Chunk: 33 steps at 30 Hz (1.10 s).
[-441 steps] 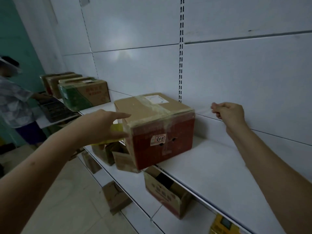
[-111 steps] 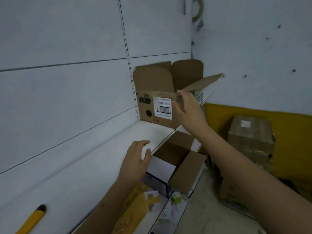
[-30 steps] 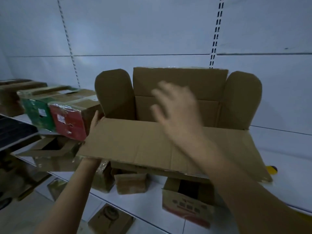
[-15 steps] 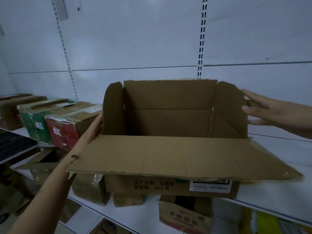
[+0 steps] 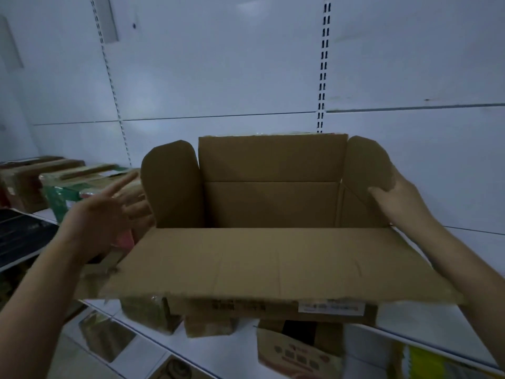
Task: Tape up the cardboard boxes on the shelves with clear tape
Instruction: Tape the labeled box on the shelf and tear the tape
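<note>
A large brown cardboard box (image 5: 273, 203) stands open on the white shelf (image 5: 426, 318) in front of me. Its front flap lies folded out toward me, and the back and both side flaps stand upright. My right hand (image 5: 401, 201) holds the right side flap, thumb on its inner face. My left hand (image 5: 109, 214) hovers just left of the left side flap, blurred, fingers spread and holding nothing. No tape roll is in view.
Taped boxes sit in a row on the shelf at left, a green one (image 5: 62, 198) nearest. Lower shelves hold more cardboard boxes (image 5: 297, 351). White back panels with slotted uprights (image 5: 322, 77) rise behind.
My right hand has come in and taken the right side flap. My left hand has left the front flap's corner and lifted beside the left flap.
</note>
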Tool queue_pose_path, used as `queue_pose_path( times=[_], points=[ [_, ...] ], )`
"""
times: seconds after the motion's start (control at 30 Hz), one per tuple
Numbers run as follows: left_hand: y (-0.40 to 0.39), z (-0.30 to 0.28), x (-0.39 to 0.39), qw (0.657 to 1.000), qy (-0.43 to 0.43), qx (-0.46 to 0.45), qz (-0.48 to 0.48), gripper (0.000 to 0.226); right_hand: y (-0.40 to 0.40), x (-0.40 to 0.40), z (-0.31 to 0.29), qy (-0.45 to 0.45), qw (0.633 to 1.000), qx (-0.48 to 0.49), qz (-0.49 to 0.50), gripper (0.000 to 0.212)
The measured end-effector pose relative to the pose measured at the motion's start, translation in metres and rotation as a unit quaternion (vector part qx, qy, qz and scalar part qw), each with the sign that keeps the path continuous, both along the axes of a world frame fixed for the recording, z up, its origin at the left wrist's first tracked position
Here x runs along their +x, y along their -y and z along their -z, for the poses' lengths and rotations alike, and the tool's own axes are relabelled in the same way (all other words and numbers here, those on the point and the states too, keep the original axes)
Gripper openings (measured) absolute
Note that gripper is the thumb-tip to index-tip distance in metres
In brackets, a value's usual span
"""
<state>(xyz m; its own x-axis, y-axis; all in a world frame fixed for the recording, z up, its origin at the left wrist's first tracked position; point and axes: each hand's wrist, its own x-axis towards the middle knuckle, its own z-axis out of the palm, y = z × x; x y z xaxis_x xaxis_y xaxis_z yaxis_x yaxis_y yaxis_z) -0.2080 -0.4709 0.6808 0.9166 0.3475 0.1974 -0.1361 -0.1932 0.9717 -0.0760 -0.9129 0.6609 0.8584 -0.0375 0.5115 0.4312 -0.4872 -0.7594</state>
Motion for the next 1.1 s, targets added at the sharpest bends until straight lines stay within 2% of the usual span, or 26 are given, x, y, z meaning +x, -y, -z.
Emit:
queue_pose_path(
  times=[0.07,0.1,0.17,0.2,0.27,0.33,0.4,0.47,0.5,0.57,0.6,0.63,0.67,0.7,0.73,0.8,0.87,0.93,0.97,1.03,1.1],
  points=[
    [0.003,-0.006,0.009,0.999,-0.005,-0.041,0.005,0.036,0.000,0.004,0.003,0.015,1.000,0.011,0.003,0.056],
    [0.007,-0.012,0.014,1.000,-0.012,-0.020,0.001,0.041,0.001,0.004,0.004,0.024,0.999,0.022,0.010,0.057],
    [0.019,-0.020,0.027,0.991,-0.001,0.126,-0.051,0.043,0.005,0.003,0.009,0.064,0.997,0.041,0.015,0.062],
    [0.020,-0.018,0.033,0.974,0.011,0.208,-0.087,0.042,0.006,0.001,0.011,0.084,0.995,0.042,0.016,0.066],
    [0.014,-0.011,0.045,0.943,0.029,0.299,-0.142,0.040,0.006,-0.002,0.014,0.132,0.991,0.022,-0.003,0.072],
    [0.007,-0.010,0.058,0.917,0.019,0.370,-0.149,0.043,-0.004,-0.003,0.017,0.165,0.984,-0.018,-0.063,0.071],
    [0.004,-0.015,0.069,0.896,-0.037,0.417,-0.146,0.053,-0.020,-0.001,0.021,0.182,0.974,-0.060,-0.119,0.068],
    [0.005,-0.023,0.078,0.885,-0.115,0.416,-0.176,0.077,-0.033,0.002,0.022,0.184,0.973,-0.069,-0.123,0.072],
    [0.011,-0.026,0.076,0.869,-0.140,0.423,-0.216,0.090,-0.039,0.002,0.022,0.178,0.976,-0.048,-0.115,0.071],
    [0.035,-0.029,0.073,0.830,-0.087,0.478,-0.272,0.097,-0.050,-0.005,0.024,0.173,0.980,0.010,-0.099,0.068],
    [0.053,-0.029,0.072,0.836,-0.034,0.492,-0.241,0.091,-0.058,-0.012,0.027,0.178,0.979,0.024,-0.095,0.069],
    [0.077,-0.029,0.066,0.867,0.007,0.472,-0.157,0.084,-0.068,-0.019,0.029,0.187,0.978,0.020,-0.093,0.069],
    [0.104,-0.030,0.056,0.909,0.014,0.413,-0.043,0.077,-0.076,-0.025,0.031,0.202,0.975,0.004,-0.091,0.067],
    [0.132,-0.027,0.046,0.939,-0.025,0.334,0.079,0.070,-0.083,-0.030,0.032,0.223,0.971,-0.016,-0.089,0.063],
    [0.159,-0.026,0.034,0.945,-0.078,0.256,0.190,0.069,-0.088,-0.033,0.032,0.245,0.965,-0.027,-0.096,0.057],
    [0.199,-0.022,0.024,0.918,-0.136,0.168,0.334,0.076,-0.085,-0.034,0.024,0.279,0.949,0.011,-0.144,0.048],
    [0.224,-0.011,0.025,0.910,-0.088,0.195,0.355,0.077,-0.075,-0.025,0.009,0.279,0.939,0.058,-0.193,0.039],
    [0.239,0.003,0.031,0.927,-0.016,0.266,0.264,0.069,-0.066,-0.004,-0.013,0.247,0.947,0.075,-0.191,0.039],
    [0.243,0.008,0.035,0.933,0.007,0.296,0.206,0.057,-0.063,0.009,-0.026,0.229,0.954,0.076,-0.180,0.042],
    [0.244,0.019,0.040,0.932,0.053,0.324,0.153,0.039,-0.058,0.035,-0.057,0.182,0.968,0.035,-0.172,0.050],
    [0.238,0.026,0.041,0.931,0.058,0.323,0.159,0.035,-0.054,0.065,-0.080,0.090,0.977,-0.069,-0.181,0.071]
  ],
)
